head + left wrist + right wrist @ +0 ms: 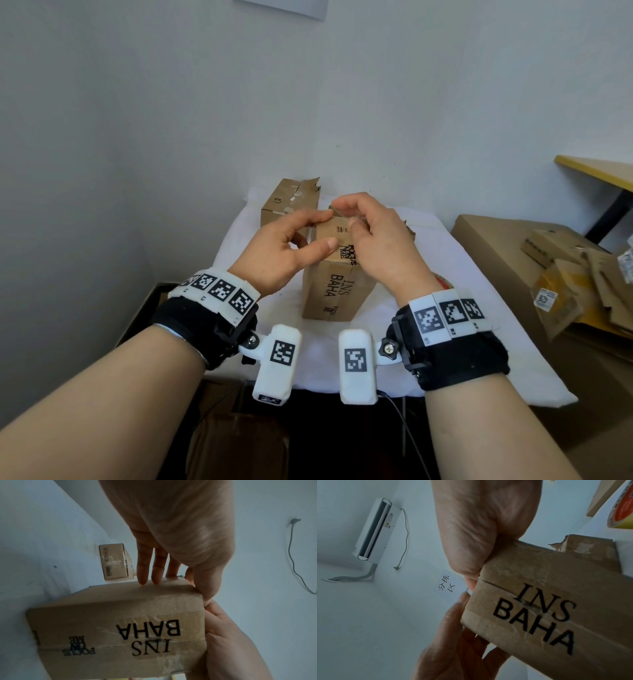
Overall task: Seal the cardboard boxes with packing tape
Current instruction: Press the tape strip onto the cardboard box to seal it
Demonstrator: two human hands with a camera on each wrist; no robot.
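A tall brown box printed "INS BAHA" [334, 291] [111, 628] [539, 608] stands on end on the white-covered table [462, 308]. Clear tape shines along its front seam. My left hand [323, 230] [171, 574] clamps the box's upper end, with the thumb on the near face and straight fingers [142, 566] down the left side. My right hand [346, 216] [471, 582] curls over the top end, its thumb on the near top edge. A tape roll with an orange core [443, 279] [623, 507] lies on the table behind my right wrist.
A second brown box with a torn flap [287, 202] [115, 562] stands behind and to the left. Torn cardboard [409, 229] [590, 553] shows just right of my right hand. A large carton [496, 260] with cardboard scraps [582, 291] stands at the right. The wall is close behind.
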